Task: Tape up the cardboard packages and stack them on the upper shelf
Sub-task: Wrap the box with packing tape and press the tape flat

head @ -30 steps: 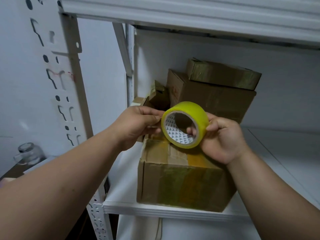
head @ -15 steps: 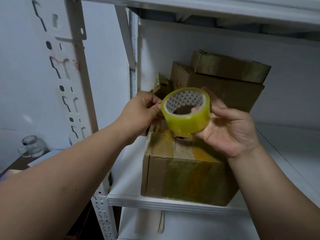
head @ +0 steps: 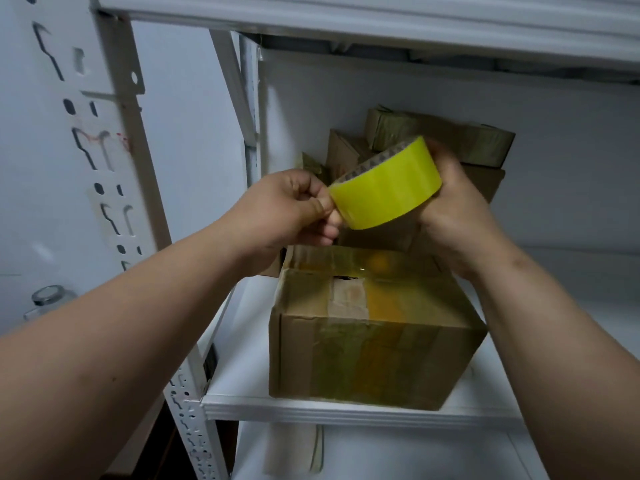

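Right hand [head: 453, 209] clamped round yellow tape roll [head: 386, 183], left hand [head: 287, 209] pinching at its near rim, cardboard package [head: 374, 327] on shelf [head: 346, 412] directly below both grips; risk of tape end slipping free and sticking back onto roll.

I can read no text, brand or number anywhere: the yellow tape roll [head: 386, 183] between my hands shows only a small repeated triangular pattern on its inner cardboard core, too blurred to make out.
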A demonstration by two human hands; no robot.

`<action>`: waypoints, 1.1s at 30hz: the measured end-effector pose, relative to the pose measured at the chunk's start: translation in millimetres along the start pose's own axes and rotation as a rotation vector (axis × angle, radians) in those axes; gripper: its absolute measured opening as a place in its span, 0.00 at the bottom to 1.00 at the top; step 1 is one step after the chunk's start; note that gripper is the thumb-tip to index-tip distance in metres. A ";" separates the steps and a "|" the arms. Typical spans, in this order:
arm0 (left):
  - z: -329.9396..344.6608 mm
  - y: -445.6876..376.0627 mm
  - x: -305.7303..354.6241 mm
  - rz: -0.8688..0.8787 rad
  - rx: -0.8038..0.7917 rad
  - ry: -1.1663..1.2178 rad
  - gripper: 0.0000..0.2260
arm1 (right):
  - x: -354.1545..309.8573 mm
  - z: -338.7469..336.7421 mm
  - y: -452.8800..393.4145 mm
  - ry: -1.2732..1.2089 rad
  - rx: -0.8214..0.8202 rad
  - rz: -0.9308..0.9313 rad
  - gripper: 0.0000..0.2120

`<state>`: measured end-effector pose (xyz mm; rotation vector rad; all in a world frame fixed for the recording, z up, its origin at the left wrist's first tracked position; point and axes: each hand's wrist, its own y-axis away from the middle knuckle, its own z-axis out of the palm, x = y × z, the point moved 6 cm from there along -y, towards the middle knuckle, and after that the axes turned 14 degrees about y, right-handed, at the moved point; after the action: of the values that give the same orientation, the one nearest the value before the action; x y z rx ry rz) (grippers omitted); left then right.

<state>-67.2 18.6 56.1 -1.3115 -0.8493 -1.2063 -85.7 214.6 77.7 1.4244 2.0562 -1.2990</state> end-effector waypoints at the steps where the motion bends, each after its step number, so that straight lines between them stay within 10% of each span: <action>1: 2.5 0.4 -1.0 -0.008 -0.009 -0.003 0.07 | 1.3 -1.0 -0.8 0.086 0.045 0.001 0.29; 14: -12.8 -15.8 -21.6 -0.248 0.018 -0.088 0.06 | -14.6 -15.3 38.6 0.249 -0.162 -0.069 0.21; 20: -9.9 -31.8 -9.4 -0.233 -0.004 -0.250 0.05 | -13.8 -27.7 65.9 0.155 -0.250 0.054 0.32; 27: -10.7 -52.6 -2.5 -0.229 -0.062 -0.461 0.06 | -18.1 -22.8 107.2 -0.276 -0.424 0.088 0.45; 33: -0.3 -64.4 -6.5 -0.189 -0.237 -0.640 0.05 | -18.0 9.6 141.5 -0.700 -0.499 0.187 0.29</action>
<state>-130.5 28.1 65.5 -1.8929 -1.3361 -1.0584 42.6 209.1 14.9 0.7653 1.5657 -0.9272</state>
